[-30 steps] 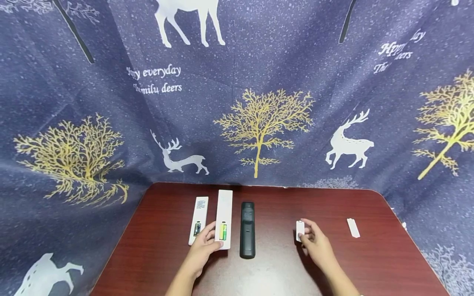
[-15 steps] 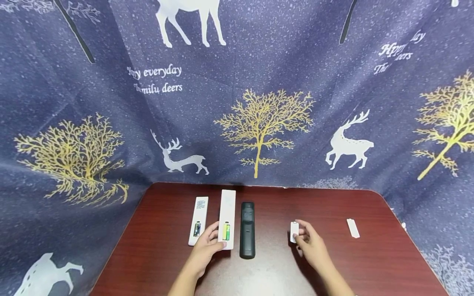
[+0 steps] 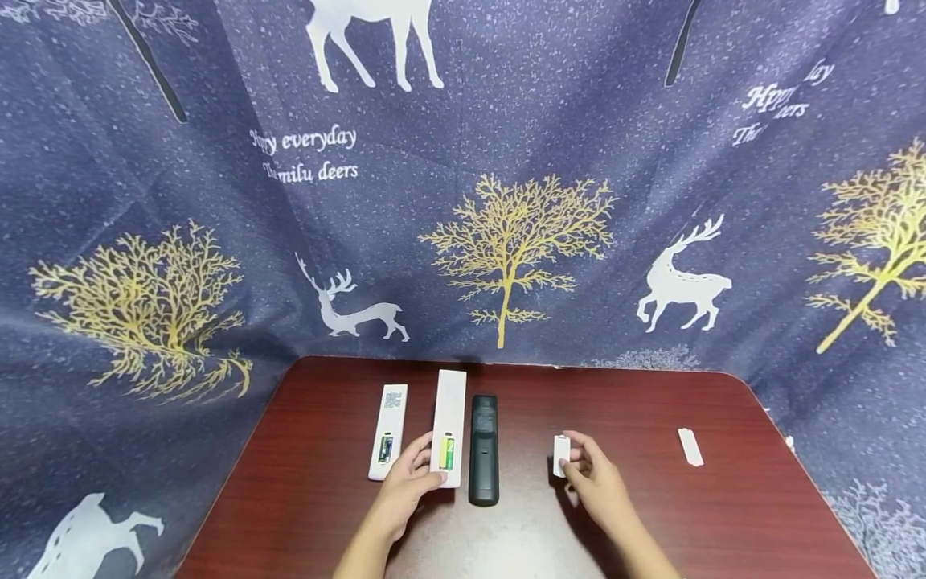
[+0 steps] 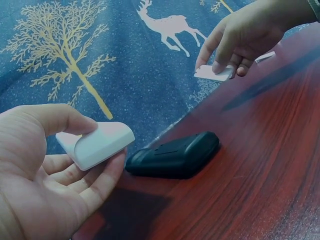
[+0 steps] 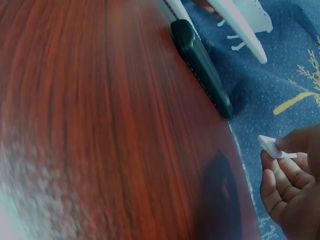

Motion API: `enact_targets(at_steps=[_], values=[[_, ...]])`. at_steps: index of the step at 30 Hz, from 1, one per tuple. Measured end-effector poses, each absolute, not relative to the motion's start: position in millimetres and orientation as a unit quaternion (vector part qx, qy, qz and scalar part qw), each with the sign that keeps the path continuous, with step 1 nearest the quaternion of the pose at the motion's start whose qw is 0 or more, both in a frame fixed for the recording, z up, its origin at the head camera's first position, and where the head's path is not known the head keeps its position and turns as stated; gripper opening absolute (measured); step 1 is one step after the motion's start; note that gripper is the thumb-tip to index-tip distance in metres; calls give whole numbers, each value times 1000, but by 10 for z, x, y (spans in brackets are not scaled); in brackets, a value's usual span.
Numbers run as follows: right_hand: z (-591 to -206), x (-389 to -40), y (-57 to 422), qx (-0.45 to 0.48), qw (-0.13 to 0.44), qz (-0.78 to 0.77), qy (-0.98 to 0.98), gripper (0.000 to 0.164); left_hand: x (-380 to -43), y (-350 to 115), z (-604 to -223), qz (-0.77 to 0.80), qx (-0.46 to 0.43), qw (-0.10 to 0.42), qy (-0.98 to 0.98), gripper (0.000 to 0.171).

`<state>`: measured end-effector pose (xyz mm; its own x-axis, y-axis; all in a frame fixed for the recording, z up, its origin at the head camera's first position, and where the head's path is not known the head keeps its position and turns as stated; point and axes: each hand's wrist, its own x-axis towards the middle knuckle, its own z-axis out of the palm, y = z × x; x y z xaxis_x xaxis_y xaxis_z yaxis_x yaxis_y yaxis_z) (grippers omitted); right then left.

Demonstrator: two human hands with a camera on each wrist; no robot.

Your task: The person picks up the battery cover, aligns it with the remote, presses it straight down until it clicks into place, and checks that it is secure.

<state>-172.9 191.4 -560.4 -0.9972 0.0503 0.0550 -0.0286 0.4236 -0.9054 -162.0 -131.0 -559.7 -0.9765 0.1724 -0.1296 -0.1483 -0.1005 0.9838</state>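
Observation:
My left hand (image 3: pixel 405 490) grips the lower end of a white remote control (image 3: pixel 452 410), raised above the table with its back up. Its uncovered battery compartment shows a yellow-green pair of batteries (image 3: pixel 447 454). Between thumb and fingers, my right hand (image 3: pixel 596 486) pinches a small white battery cover (image 3: pixel 561 455), also held above the table. Left of the held remote lies a second white remote (image 3: pixel 391 418), its compartment uncovered with dark batteries inside. A black remote (image 3: pixel 484 458) lies back up just right of the held one.
Another white battery cover (image 3: pixel 690 447) lies at the right of the reddish-brown table (image 3: pixel 637 402). Behind the table's far edge hangs a blue cloth (image 3: pixel 405 241) printed with deer and trees.
My right hand has moved left with the battery cover, closer to the held remote. The left hand has shifted slightly right with the white remote.

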Motion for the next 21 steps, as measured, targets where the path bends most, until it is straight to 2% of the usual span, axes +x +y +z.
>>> enact_targets(at_steps=[5,15,21], values=[[-5568,-1707,1843,3,29,554,-832,48,-1625,-1276,-5603,748,11,111,654,79],[-5514,-1684,1724,21,70,519,-852,46,-1612,-1197,-5593,777,20,130,615,81],[-5463,-1678,1654,20,56,531,-845,45,-1612,-1166,-5610,793,22,138,593,81]])
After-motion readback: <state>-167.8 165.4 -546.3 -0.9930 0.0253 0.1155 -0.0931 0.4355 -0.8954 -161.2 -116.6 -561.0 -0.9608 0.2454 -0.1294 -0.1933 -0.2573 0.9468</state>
